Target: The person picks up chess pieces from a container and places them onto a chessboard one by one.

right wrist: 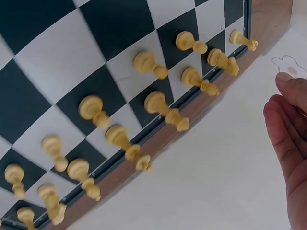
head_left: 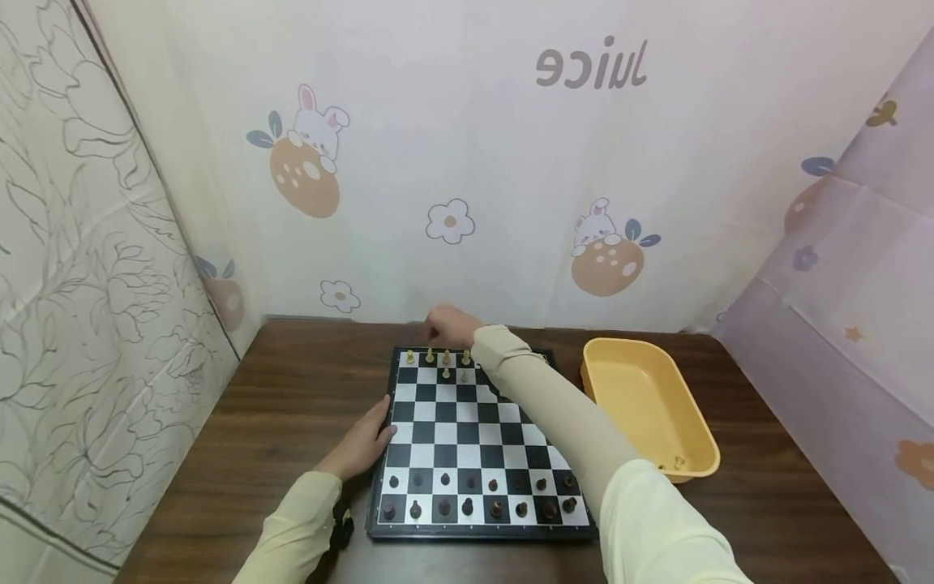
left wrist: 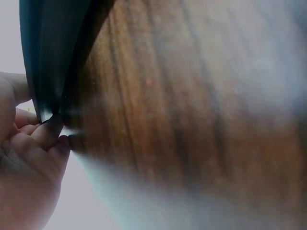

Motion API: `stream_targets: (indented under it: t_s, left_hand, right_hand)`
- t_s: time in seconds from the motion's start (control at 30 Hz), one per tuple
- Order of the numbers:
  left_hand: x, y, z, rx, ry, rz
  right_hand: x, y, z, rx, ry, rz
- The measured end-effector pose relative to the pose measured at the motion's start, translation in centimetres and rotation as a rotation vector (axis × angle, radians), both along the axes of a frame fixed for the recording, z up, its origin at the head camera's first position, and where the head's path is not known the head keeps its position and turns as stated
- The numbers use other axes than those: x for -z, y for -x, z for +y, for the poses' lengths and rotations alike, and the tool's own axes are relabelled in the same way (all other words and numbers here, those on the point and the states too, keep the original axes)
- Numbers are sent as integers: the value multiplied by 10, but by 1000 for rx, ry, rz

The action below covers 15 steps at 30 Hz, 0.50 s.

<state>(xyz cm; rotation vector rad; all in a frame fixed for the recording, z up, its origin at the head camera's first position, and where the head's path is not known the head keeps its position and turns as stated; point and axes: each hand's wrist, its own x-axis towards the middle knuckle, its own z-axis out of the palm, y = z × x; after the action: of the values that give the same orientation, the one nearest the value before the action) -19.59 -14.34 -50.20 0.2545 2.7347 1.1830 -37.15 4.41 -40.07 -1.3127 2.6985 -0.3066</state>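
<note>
A black-and-white chessboard [head_left: 467, 434] lies on the table, its far rows partly covered by my right arm. Its left edge is between the thumb and fingers of my left hand [head_left: 357, 444], which grips the rim in the left wrist view. My right hand [head_left: 451, 326] is over the far left rows, its thumb and fingertips [right wrist: 274, 112] apart with nothing between them. Closest to those fingers stand a pale corner rook [right wrist: 243, 40] and a knight [right wrist: 223, 62]. Pale pawns [right wrist: 191, 43] stand a row inward. Dark pieces [head_left: 467, 506] fill the two near rows.
To the right of the board sits a yellow tray [head_left: 600, 347], with small pale pieces [head_left: 679, 462] at its near end. The brown wooden table [head_left: 314, 365] ends at a patterned curtain [head_left: 394, 162] behind, and more cloth hangs on both sides.
</note>
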Motion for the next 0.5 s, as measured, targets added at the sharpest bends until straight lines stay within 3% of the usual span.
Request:
stream_targets:
  t_s: [0.27, 0.5]
  left_hand:
    - [-3, 1, 0, 14, -8, 8]
    - [1, 0, 0, 36, 18, 7]
  right_hand:
    - [-20, -11, 25, 53, 4, -59]
    - [-27, -17, 49, 47, 1, -41]
